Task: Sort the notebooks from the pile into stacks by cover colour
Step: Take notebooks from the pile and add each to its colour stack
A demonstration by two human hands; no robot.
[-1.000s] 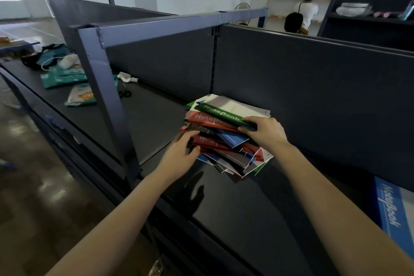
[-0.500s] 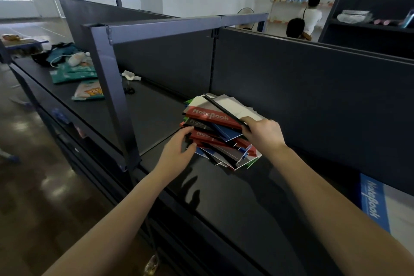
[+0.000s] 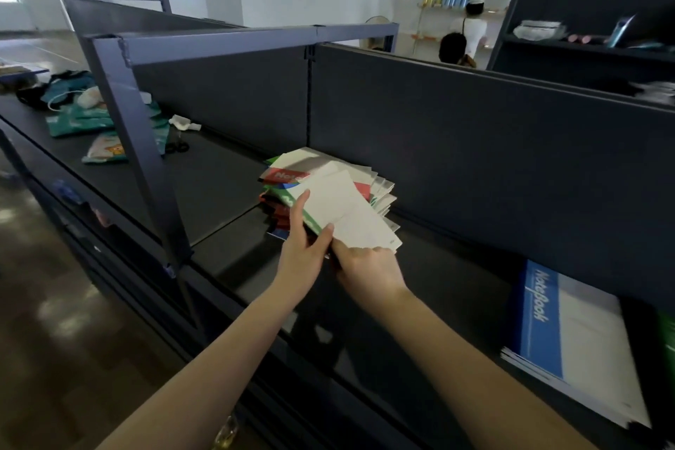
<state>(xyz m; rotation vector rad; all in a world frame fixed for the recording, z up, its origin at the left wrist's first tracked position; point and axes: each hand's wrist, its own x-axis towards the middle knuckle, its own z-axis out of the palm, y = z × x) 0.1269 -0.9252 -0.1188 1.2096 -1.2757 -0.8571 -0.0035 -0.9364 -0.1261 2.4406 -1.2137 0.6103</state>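
A messy pile of notebooks (image 3: 288,175) with red, green and blue covers lies on the dark shelf (image 3: 226,179) against the back panel. Just in front of the pile, a green notebook (image 3: 343,208) is tilted up with its pale back cover facing me. My left hand (image 3: 305,248) holds its left edge, thumb on the pale cover. My right hand (image 3: 369,267) grips its near corner from below. A stack of blue notebooks (image 3: 540,321) lies on the shelf at the right, and a green edge (image 3: 668,336) shows at the frame's right border.
A grey metal upright (image 3: 142,157) of the shelf frame stands left of the pile. Packets and a cable (image 3: 84,113) lie further left on the shelf. A dark back panel (image 3: 475,142) runs behind everything. A person (image 3: 471,29) stands far back by other shelving.
My right hand lifted the green notebook off the top of the pile and pulled it toward me, flipping its pale back upward. My left hand left the pile's side and took the notebook's left edge.
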